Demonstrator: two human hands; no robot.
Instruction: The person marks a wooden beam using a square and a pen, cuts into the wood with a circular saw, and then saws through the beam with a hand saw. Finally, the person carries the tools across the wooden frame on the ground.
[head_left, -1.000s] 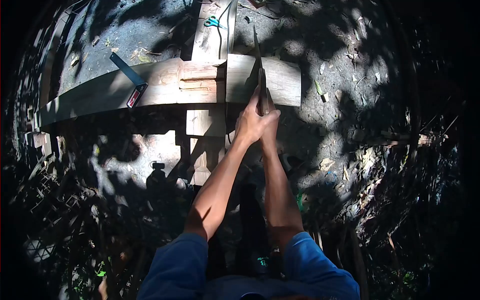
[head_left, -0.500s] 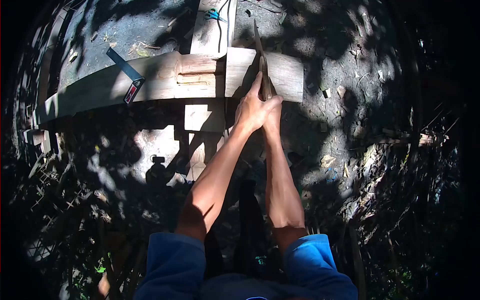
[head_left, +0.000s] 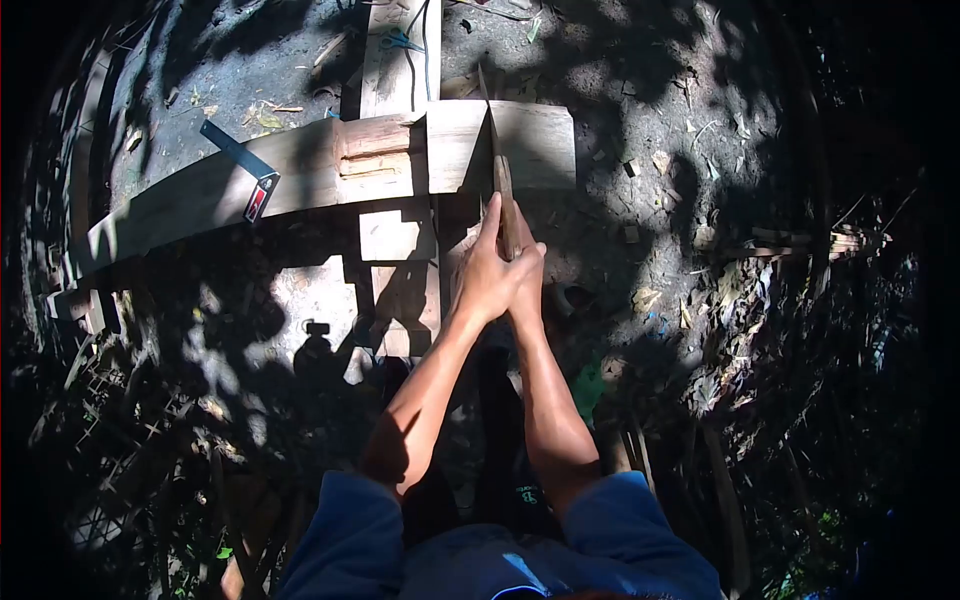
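A handsaw (head_left: 503, 180) stands edge-on over the right part of a wooden beam (head_left: 545, 150), its narrow blade pointing away from me and its wooden handle toward me. My left hand (head_left: 484, 278) is closed around the handle, a finger stretched forward along its side. Beside it, my right hand (head_left: 528, 285) is wrapped on the same handle, partly hidden by the left. A recess with grooves is cut in the beam to the left of the saw. How deep the blade sits in the wood cannot be made out.
Across the beam's left part lies a try square (head_left: 240, 160) with a dark blade. A second timber (head_left: 398, 235) runs beneath, crossing it lengthwise. Teal-handled scissors (head_left: 400, 40) rest on that timber's far end. Leaves and wood chips litter the shaded ground (head_left: 660, 220).
Both hands have drawn the saw back toward my body, leaving the hands nearer than the beam's front edge. The view has shifted slightly, so the beam appears further left.
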